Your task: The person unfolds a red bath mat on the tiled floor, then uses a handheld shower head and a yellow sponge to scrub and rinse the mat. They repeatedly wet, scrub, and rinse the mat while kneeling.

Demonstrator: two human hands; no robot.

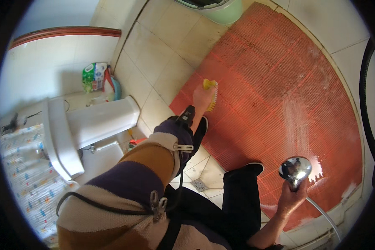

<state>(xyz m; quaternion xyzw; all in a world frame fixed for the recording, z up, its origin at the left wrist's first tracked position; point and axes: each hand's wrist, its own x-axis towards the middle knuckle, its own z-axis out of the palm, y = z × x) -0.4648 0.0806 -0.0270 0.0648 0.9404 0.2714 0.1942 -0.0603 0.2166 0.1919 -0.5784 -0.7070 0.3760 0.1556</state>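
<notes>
My left hand [203, 98] grips a yellow scrubbing brush [210, 83] with pale and yellow bristles, over the left part of a red grid-textured floor mat [253, 93]. Its bristles face right; whether they touch the mat is unclear. At the lower right, my right hand [293, 195] holds the handle of a chrome shower head [295, 168], its rounded back towards me. Streaks of water [295, 122] run from it across the mat. A bright wet patch [316, 168] shines beside the head, and a silver hose [326, 215] trails from the handle.
A pale green bin [226, 14] stands beyond the mat. To the left are a white pedestal washbasin [103, 120], a green-and-white bag [93, 76] and a patterned curtain [25, 181]. Between my feet lies a floor drain [199, 185]. A black hose [364, 97] curves along the right.
</notes>
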